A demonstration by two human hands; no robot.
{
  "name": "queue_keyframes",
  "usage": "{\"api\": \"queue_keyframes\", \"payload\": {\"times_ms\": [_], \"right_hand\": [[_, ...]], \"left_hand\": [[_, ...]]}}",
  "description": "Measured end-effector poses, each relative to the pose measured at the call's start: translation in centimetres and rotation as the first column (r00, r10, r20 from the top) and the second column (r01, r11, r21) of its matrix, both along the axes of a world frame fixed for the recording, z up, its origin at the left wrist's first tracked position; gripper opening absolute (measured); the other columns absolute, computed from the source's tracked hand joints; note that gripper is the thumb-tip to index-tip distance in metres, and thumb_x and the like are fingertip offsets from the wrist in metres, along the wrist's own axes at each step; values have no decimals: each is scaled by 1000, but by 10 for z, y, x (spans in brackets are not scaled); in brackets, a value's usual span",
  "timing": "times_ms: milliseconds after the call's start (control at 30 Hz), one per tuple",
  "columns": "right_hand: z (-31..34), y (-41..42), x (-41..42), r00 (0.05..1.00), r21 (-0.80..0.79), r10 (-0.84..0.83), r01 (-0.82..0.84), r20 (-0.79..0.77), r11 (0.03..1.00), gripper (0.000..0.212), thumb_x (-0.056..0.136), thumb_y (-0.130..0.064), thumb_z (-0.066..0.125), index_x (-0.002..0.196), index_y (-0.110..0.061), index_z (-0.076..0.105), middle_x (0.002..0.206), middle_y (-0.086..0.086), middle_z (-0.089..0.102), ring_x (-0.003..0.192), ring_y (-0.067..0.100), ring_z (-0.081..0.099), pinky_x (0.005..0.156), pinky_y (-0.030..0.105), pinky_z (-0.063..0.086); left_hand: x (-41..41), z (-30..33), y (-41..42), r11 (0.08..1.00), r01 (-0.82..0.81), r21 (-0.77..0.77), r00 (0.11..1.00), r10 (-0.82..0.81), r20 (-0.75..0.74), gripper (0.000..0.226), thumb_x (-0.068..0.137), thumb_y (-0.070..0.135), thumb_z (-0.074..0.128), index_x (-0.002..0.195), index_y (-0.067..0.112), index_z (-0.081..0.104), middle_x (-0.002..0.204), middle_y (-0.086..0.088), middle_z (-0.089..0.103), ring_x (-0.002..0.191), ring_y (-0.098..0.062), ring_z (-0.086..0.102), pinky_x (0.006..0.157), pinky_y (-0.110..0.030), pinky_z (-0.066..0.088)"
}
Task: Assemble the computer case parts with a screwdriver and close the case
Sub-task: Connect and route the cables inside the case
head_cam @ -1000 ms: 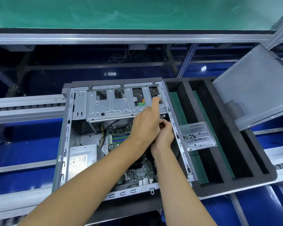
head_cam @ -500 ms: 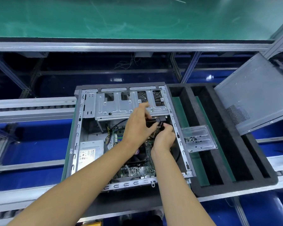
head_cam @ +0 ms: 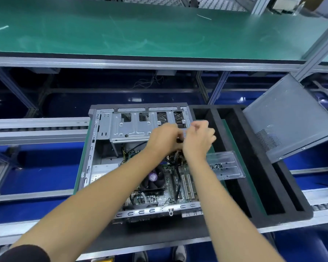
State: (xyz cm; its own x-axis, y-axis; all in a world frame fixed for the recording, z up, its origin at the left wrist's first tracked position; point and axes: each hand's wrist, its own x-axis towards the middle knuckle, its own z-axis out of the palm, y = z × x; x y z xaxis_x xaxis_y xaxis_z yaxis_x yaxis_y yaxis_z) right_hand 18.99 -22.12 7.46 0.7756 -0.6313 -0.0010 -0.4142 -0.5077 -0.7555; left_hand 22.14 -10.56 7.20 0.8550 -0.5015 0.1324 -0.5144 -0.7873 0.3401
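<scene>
The open computer case lies on its side on black foam, with the motherboard and CPU fan exposed. A silver drive cage spans its far end. My left hand and my right hand meet over the cage's right end, both blurred, fingers curled. A small dark piece shows between them; I cannot tell which hand holds it. The grey side panel leans at the right, off the case. No screwdriver is in view.
A clear plastic tray with several small screws rests on the slotted black foam holder right of the case. The power supply sits in the case's left corner. A green bench runs behind, with conveyor rails to the left.
Both hands rose out of the case's inside to the right end of the drive cage. The right hand moved up and to the right. The camera tilted upward.
</scene>
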Motion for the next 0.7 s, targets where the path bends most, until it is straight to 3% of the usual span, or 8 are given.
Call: {"api": "queue_keyframes", "payload": {"times_ms": [67, 200, 333, 400, 500, 700], "right_hand": [[-5, -19, 7, 996, -41, 74, -72, 43, 997, 17, 96, -14, 50, 110, -23, 56, 117, 2, 42, 113, 30, 42, 92, 40, 36], [-21, -36, 18, 954, 92, 300, -297, -19, 950, 27, 93, -3, 42, 108, -24, 51, 110, 3, 37, 103, 29, 48, 94, 49, 45], [-27, -36, 21, 952, 142, 302, -306, 48, 942, 29, 92, -2, 41, 106, -25, 51, 110, 3, 38, 104, 29, 47, 85, 43, 41], [-30, -39, 20, 951, 153, 304, -310, 56, 939, 28, 94, -5, 41, 106, -28, 52, 110, 3, 39, 103, 29, 49, 77, 39, 37], [-32, -43, 20, 951, 124, 308, -310, 36, 943, 28, 96, -8, 39, 106, -32, 49, 111, 1, 41, 97, 25, 51, 60, 32, 30], [-31, -44, 16, 939, 29, 345, -345, 16, 938, 26, 98, -10, 37, 112, -30, 47, 113, 0, 41, 96, 24, 50, 55, 32, 28]], "left_hand": [[8, 12, -5, 993, 29, 114, 999, -27, -26, 17, 77, 41, 77, 76, 32, 63, 77, 10, 55, 86, -21, 63, 62, -28, 36], [20, 19, -14, 978, 97, 183, 994, -85, -75, 22, 72, 42, 79, 73, 37, 57, 72, 14, 47, 82, -17, 61, 52, -24, 25], [32, 26, -9, 978, 117, 172, 987, -96, -126, 39, 65, 57, 84, 99, 42, 71, 90, 21, 66, 89, -9, 60, 67, -26, 43], [33, 29, -10, 974, 120, 193, 986, -95, -137, 47, 63, 60, 84, 105, 45, 69, 97, 22, 67, 91, -8, 60, 70, -27, 43], [33, 31, -16, 964, 123, 235, 983, -85, -164, 44, 61, 58, 83, 101, 48, 68, 94, 26, 61, 91, -6, 59, 67, -26, 41], [35, 27, -18, 961, 117, 249, 984, -78, -160, 37, 60, 54, 84, 93, 49, 69, 88, 27, 53, 87, -4, 53, 57, -21, 28]]}}
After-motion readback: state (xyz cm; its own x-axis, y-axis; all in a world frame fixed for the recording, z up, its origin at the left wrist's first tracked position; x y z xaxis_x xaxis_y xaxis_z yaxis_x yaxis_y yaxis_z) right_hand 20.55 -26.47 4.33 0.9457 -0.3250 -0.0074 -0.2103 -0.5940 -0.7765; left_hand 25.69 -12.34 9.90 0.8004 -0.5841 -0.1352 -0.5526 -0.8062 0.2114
